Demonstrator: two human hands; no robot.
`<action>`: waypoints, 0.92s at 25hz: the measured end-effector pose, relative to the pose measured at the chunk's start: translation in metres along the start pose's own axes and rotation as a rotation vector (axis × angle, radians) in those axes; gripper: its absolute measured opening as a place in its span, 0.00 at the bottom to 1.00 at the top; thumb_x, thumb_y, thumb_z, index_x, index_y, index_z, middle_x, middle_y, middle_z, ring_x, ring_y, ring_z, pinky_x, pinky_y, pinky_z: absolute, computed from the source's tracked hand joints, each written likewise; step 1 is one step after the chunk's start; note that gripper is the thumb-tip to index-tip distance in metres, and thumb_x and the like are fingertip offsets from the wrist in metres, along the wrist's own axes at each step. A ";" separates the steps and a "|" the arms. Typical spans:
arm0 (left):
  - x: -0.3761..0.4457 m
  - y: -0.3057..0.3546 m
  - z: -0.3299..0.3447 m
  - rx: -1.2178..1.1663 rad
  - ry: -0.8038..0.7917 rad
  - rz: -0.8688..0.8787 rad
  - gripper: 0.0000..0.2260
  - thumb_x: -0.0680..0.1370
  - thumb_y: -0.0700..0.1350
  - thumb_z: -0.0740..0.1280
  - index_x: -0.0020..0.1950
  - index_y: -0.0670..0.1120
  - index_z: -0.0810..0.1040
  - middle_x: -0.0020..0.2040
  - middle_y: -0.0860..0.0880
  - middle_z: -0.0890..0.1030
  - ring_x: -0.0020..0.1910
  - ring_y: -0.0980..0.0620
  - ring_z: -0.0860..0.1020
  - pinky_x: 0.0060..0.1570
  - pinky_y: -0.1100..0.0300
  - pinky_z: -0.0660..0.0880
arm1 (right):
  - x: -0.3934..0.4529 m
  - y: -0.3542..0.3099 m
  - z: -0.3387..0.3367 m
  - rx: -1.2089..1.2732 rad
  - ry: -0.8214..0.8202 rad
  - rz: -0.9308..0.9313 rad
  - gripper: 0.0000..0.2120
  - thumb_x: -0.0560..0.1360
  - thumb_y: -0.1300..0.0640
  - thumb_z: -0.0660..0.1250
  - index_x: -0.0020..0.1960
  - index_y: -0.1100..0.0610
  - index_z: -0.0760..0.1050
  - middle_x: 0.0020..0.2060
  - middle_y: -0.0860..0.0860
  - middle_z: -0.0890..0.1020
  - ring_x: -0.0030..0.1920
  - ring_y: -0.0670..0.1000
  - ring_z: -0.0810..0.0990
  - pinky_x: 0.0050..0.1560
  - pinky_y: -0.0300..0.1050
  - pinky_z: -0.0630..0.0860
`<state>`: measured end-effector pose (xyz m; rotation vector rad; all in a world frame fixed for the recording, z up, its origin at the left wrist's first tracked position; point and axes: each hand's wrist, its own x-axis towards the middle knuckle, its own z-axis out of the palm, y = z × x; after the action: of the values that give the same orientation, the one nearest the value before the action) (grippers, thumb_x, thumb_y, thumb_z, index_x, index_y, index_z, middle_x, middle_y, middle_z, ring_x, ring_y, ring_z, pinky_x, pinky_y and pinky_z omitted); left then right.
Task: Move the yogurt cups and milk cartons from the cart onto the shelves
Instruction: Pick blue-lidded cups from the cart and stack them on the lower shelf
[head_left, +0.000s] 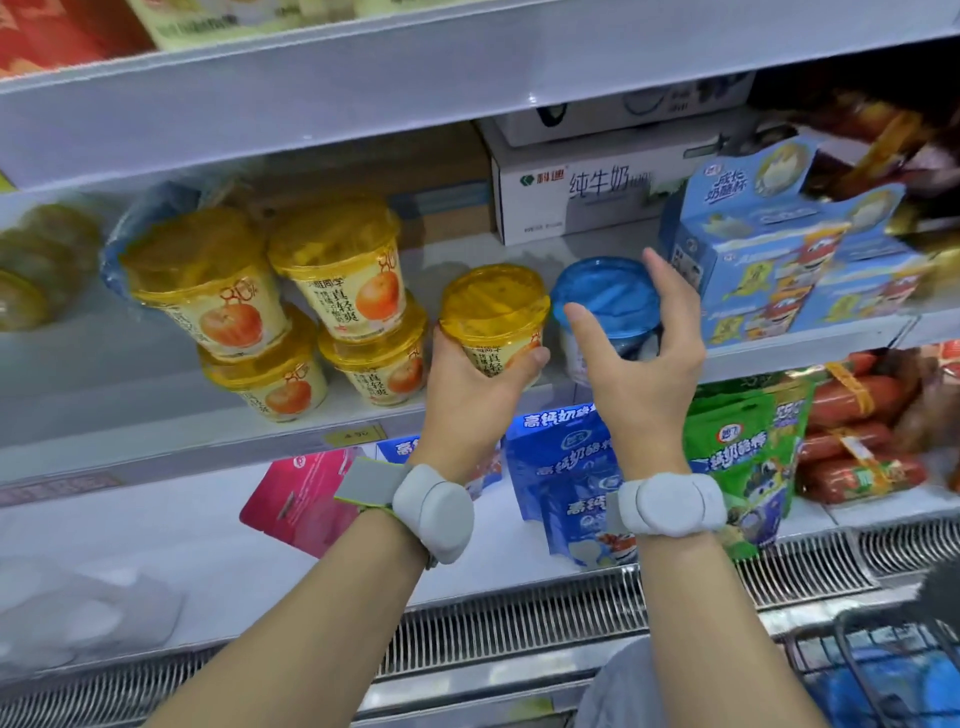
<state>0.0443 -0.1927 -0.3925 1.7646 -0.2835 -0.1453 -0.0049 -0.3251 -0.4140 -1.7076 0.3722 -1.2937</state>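
While my left hand (470, 387) grips the yellow-lidded yogurt cup (496, 322) from below, thumb on one side of the cup wall and fingers curled round the other, the cup sits tilted at the front edge of the middle shelf (363, 415). My right hand (641, 353) is spread wide just beside that cup, thumb and fingers straight and apart, holding nothing; whether a fingertip touches the blue-lidded yogurt cup (605, 304) behind it I cannot tell. This blue-lidded cup stands on the same shelf, immediately to the right of the held cup. Both wrists carry a pale grey band: the left (431, 512), the right (670, 504).

To the left of the held cup, four more yellow-lidded cups (291, 312) are stacked two on two, all leaning. Behind the held cup and to its right lies a white milk box (587, 200) at the back of the shelf; a light blue multipack (779, 244) stands farther right still. Below the held cup, on the lower shelf, I see blue pouches (566, 478), a green pouch (748, 457), a pink pack (306, 499) and red sausages (857, 431). The cart (883, 670) appears at the lower right corner, well apart from the held cup, its contents blurred.
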 end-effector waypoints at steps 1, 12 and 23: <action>0.000 -0.001 0.002 0.011 0.015 -0.004 0.30 0.72 0.47 0.80 0.69 0.52 0.69 0.60 0.57 0.78 0.55 0.66 0.76 0.49 0.75 0.69 | 0.000 0.001 0.001 -0.009 0.003 -0.007 0.32 0.73 0.49 0.76 0.71 0.62 0.72 0.66 0.57 0.75 0.69 0.51 0.73 0.69 0.44 0.70; 0.004 -0.003 0.002 0.061 0.119 -0.024 0.32 0.68 0.48 0.82 0.68 0.52 0.71 0.60 0.55 0.80 0.57 0.55 0.79 0.55 0.64 0.73 | -0.009 0.010 0.003 -0.141 -0.071 -0.109 0.42 0.70 0.59 0.76 0.78 0.65 0.59 0.73 0.60 0.66 0.76 0.57 0.63 0.75 0.55 0.64; -0.017 0.007 -0.010 0.141 0.070 -0.025 0.26 0.74 0.46 0.78 0.69 0.50 0.73 0.59 0.57 0.80 0.56 0.59 0.79 0.47 0.73 0.72 | -0.011 0.008 0.004 -0.084 0.028 -0.132 0.38 0.69 0.64 0.78 0.74 0.67 0.65 0.69 0.62 0.70 0.73 0.57 0.68 0.73 0.51 0.67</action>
<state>0.0294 -0.1800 -0.3849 1.9098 -0.2263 -0.0829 -0.0036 -0.3197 -0.4275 -1.8114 0.3388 -1.4160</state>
